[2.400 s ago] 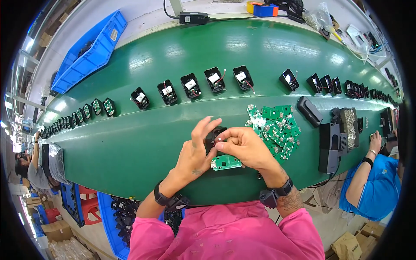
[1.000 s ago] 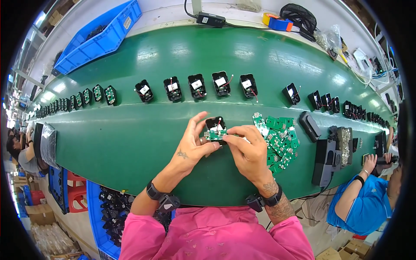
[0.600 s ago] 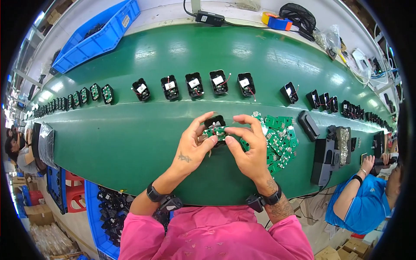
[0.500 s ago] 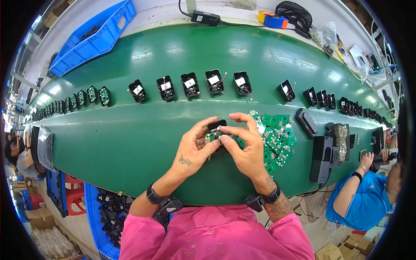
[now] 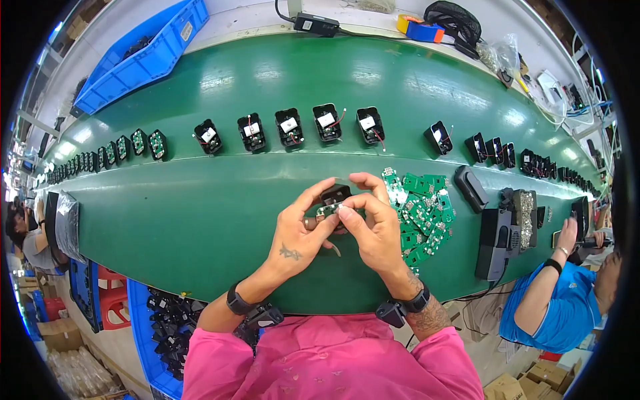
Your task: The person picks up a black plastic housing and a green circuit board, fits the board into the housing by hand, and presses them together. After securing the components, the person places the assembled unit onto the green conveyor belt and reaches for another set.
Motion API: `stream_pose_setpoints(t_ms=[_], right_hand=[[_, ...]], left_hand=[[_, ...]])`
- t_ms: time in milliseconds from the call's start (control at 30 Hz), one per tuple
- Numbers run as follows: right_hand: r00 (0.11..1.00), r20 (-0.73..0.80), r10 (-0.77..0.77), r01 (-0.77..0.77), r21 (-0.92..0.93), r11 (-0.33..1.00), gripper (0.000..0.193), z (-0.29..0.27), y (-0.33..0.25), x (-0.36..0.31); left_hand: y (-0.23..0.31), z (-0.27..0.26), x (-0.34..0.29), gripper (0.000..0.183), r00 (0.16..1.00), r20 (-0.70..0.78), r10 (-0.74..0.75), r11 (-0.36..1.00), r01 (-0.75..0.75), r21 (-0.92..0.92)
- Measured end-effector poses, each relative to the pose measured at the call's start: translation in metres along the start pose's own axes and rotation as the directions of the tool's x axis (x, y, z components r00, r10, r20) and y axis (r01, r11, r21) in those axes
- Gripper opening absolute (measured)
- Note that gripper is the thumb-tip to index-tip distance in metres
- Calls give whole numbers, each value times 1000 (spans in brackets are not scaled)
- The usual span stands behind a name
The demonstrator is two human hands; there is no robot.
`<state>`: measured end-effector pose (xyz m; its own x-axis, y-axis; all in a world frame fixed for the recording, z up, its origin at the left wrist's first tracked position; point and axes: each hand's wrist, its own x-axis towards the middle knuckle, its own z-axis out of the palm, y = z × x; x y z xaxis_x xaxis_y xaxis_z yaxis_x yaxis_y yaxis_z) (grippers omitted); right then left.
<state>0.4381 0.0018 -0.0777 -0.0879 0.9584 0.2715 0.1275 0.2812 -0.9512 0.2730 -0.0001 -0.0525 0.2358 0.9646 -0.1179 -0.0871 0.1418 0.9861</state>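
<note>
The small green circuit board (image 5: 325, 212) is held between my two hands above the green conveyor belt (image 5: 200, 220), just in front of my chest and left of the pile of green boards (image 5: 420, 210). Most of the board is hidden: my fingertips cover its ends, so only a narrow green strip with pale component marks shows, and its full outline cannot be made out. A black housing (image 5: 333, 195) sits directly behind the board, touching or nearly touching it; whether the board is seated in it cannot be determined, because my fingers block the joint. My left hand (image 5: 298, 233) is closed on the board's left end, index finger extended up toward the housing. My right hand (image 5: 373, 223) pinches the right end, fingers curled tight over it. Further out, a row of black housings with red wires (image 5: 291, 127) lies across the belt beyond my hands, well apart from them. To the right of the board pile stand a black block-shaped fixture (image 5: 497, 237) and a black oblong part (image 5: 471, 188). A blue bin (image 5: 143, 57) rests past the belt's far left edge. At the right rim, another person in a blue shirt (image 5: 553, 307) is partly cut off.
</note>
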Motion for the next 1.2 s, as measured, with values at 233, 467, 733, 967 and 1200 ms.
stream_pose_setpoints(t_ms=[233, 467, 733, 967, 1200], right_hand=[[976, 48, -212, 213, -412, 886, 10, -3, -14, 1], [969, 148, -197, 237, -331, 914, 7, -12, -12, 6], [934, 262, -241, 335, -419, 844, 6, -17, -11, 9], [946, 260, -192, 288, -409, 866, 6, -20, -9, 6], [964, 175, -201, 261, -459, 849, 6, -14, -6, 2]], left_hand=[[-3, 0, -1, 56, 979, -140, 147, 987, -136, 85], [-5, -6, 1, 57, 942, 8, 334, 856, -307, 417], [-8, -6, 4, 54, 917, 110, 383, 701, -366, 611], [-11, 2, 1, 56, 894, 126, 430, 581, -381, 719], [-18, 8, 6, 54, 865, 86, 494, 569, -396, 720]])
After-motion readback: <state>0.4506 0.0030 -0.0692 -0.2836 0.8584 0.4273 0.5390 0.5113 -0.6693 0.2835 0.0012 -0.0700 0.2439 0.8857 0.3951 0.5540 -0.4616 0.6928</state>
